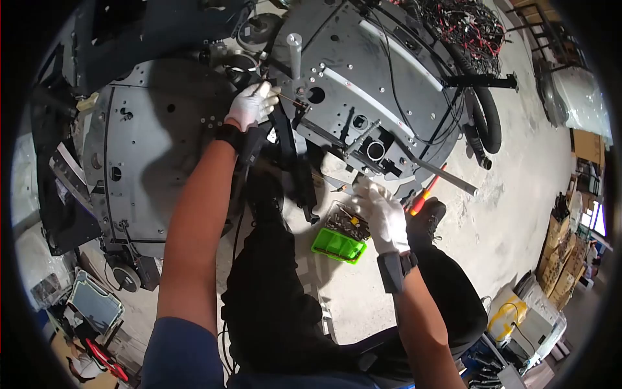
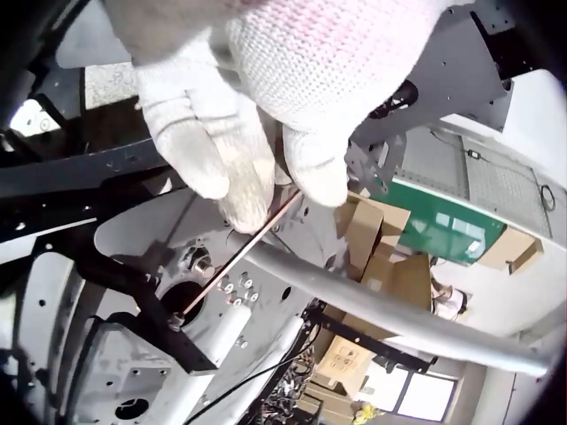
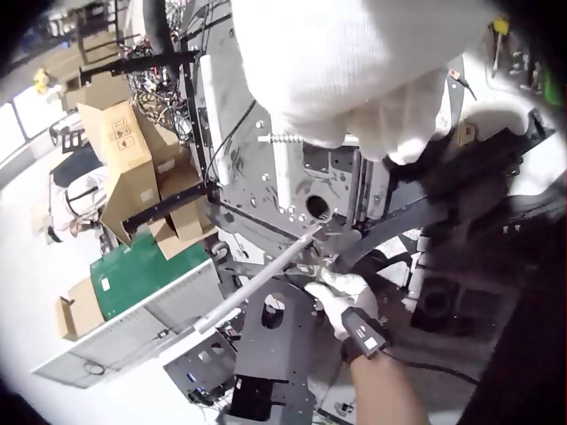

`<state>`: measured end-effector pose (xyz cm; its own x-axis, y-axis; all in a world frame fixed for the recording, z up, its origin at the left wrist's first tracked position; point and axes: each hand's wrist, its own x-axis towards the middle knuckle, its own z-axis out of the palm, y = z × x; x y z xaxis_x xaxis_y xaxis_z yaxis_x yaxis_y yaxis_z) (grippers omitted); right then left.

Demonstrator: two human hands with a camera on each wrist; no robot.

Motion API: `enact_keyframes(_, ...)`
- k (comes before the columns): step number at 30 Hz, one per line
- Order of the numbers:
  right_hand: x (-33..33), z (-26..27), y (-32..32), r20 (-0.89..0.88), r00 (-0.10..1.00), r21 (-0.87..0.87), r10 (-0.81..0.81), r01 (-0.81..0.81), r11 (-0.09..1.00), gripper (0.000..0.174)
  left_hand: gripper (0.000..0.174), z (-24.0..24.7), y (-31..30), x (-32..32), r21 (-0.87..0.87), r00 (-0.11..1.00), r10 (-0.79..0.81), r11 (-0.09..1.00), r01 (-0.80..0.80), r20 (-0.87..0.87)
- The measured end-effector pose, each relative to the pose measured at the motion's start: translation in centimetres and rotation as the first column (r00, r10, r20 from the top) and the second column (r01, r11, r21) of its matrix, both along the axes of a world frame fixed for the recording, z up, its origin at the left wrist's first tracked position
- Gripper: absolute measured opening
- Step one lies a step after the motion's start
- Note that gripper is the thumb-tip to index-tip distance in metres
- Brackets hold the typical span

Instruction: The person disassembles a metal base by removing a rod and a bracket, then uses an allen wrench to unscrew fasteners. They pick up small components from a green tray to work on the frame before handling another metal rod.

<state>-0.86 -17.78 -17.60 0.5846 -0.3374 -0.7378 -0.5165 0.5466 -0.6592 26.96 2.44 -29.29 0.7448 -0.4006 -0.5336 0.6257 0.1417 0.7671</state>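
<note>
In the head view my white-gloved left hand (image 1: 251,107) pinches a thin straight metal rod (image 2: 241,255), which looks like a long hex key. The rod's far end meets a bolt on a black bracket arm (image 2: 142,292), beside a round hole in the grey metal chassis plate (image 1: 353,97). My gloved right hand (image 1: 387,222) hovers low over the near edge of that plate, fingers loosely bent and nothing visible in them. Close to it are a spring-wrapped rod (image 1: 363,137) and a red-and-yellow screwdriver (image 1: 424,194).
A green tray (image 1: 339,246) and a box of small hardware (image 1: 346,222) sit on the floor between my legs. A second grey chassis (image 1: 142,155) stands at left. A grey tube (image 1: 447,176) juts out at right; tangled wires (image 1: 463,29) lie at the back.
</note>
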Motion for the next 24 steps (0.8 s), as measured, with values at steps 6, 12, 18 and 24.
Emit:
enact_keyframes(6, -1.7, 0.5, -0.6, -0.042, 0.982, -0.108, 0.183, -0.187, 0.976, 0.032, 0.029, 2.3, -0.8, 0.4, 0.461, 0.999, -0.051, 0.886, 0.044, 0.002)
enact_keyframes(12, -2.5, -0.7, -1.3, -0.056, 0.987, -0.103, 0.152, -0.158, 0.982, 0.032, 0.025, 2.0, -0.5, 0.3, 0.604, 0.972, -0.185, 0.795, 0.059, 0.148)
enact_keyframes(18, -3.7, -1.4, -1.2, -0.139, 0.971, -0.144, 0.195, -0.214, 0.966, 0.033, 0.033, 3.6, -1.1, 0.5, 0.305, 0.962, -0.271, 0.916, 0.26, -0.006)
enact_keyframes(24, -3.8, -1.2, -1.0, -0.162, 0.967, -0.102, 0.195, -0.213, 0.972, 0.03, 0.035, 3.2, 0.2, 0.3, -0.126, 0.962, -0.216, 0.972, 0.196, -0.168)
